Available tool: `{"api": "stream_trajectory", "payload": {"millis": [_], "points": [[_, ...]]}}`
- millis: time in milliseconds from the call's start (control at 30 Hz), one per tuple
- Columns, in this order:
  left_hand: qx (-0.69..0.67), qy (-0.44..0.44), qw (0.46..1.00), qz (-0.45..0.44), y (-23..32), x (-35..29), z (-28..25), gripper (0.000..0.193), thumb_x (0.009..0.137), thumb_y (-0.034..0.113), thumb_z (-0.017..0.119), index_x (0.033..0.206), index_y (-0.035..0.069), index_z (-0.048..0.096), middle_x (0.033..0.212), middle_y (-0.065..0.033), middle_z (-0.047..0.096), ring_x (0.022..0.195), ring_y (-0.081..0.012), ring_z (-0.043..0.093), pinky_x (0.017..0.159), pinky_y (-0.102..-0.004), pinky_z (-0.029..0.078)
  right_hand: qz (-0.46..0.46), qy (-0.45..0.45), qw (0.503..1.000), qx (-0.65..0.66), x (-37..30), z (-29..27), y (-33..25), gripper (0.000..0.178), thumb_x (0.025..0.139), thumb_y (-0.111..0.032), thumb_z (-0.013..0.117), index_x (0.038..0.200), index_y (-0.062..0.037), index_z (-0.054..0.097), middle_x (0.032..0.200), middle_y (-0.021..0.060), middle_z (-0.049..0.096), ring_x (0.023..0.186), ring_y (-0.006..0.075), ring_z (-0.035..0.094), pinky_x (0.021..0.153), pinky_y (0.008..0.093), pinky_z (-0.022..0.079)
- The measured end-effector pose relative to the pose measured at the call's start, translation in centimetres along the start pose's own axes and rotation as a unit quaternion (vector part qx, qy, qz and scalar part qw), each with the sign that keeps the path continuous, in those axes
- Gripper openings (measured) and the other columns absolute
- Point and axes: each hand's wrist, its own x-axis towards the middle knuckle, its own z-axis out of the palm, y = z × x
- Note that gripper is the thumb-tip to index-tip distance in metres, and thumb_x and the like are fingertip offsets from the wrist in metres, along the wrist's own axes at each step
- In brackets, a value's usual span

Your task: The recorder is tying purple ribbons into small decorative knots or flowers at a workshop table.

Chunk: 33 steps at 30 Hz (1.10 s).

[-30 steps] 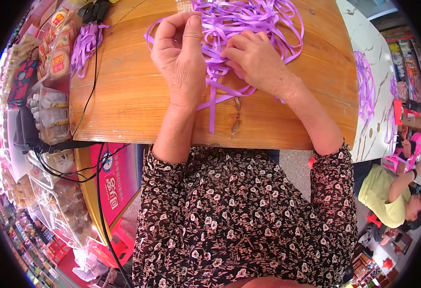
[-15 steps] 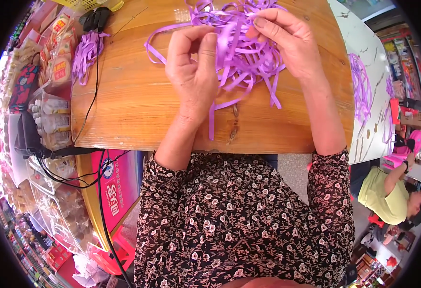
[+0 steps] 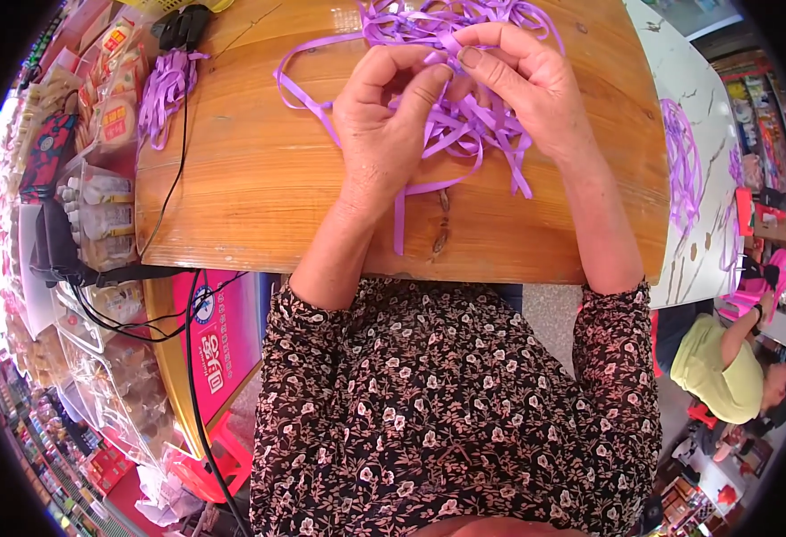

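A loose heap of purple ribbon (image 3: 474,134) lies at the far middle of the wooden table (image 3: 250,206). Above it, my left hand (image 3: 384,116) and my right hand (image 3: 536,94) meet, thumbs and forefingers pinched on a length of the ribbon. The fingertips nearly touch, and the piece between them looks folded or looped; its exact form is partly hidden. One ribbon end hangs toward the table's near edge below my left hand. Another strand curves out to the left of the heap.
At the left stand a purple ribbon bundle (image 3: 167,97), a black cable (image 3: 183,148), bottles (image 3: 106,215) and packaged goods. On the right, a white marbled table (image 3: 693,259) carries more ribbon (image 3: 682,170). A person in a yellow-green shirt (image 3: 720,367) sits beyond it.
My left hand has moved right, closing the gap to my right hand, which has shifted slightly left. The ribbon stretch between them is now bunched at the fingertips.
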Motion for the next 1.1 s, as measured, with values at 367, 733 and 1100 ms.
{"api": "stream_trajectory", "payload": {"millis": [367,733,1100], "points": [[-0.216,0.041,0.973,-0.068,0.4,0.3,-0.8,0.008,0.085,0.002,0.061,0.094,0.002,0.061,0.080,-0.0022,0.062,0.070,-0.0087,0.056,0.065,-0.0206,0.045,-0.353,0.143,0.718,-0.583,1.4,-3.5,0.7,0.024,0.086,-0.016,0.063,0.103,0.0006,0.062,0.088,0.0051,0.066,0.079,0.0089,0.062,0.069,0.0205,0.048],[-0.195,0.011,0.981,-0.023,1.4,1.0,-0.9,0.026,0.086,0.001,0.059,0.111,0.001,0.055,0.098,-0.0040,0.059,0.087,-0.0097,0.055,0.077,-0.0210,0.045,-0.158,0.047,0.959,-0.233,-1.5,-0.7,-0.7,0.023,0.082,0.000,0.064,0.104,-0.0015,0.065,0.092,0.0037,0.064,0.081,0.0089,0.059,0.071,0.0202,0.047],[-0.026,-0.109,0.984,-0.142,2.6,0.9,1.0,0.015,0.087,0.004,0.059,0.101,0.001,0.062,0.079,0.0016,0.061,0.068,-0.0029,0.050,0.061,-0.0167,0.042,-0.232,0.052,0.903,-0.357,-2.3,-2.1,-2.4,0.022,0.078,0.004,0.065,0.099,-0.0030,0.067,0.087,0.0049,0.063,0.076,0.0129,0.061,0.067,0.0234,0.048]]}}
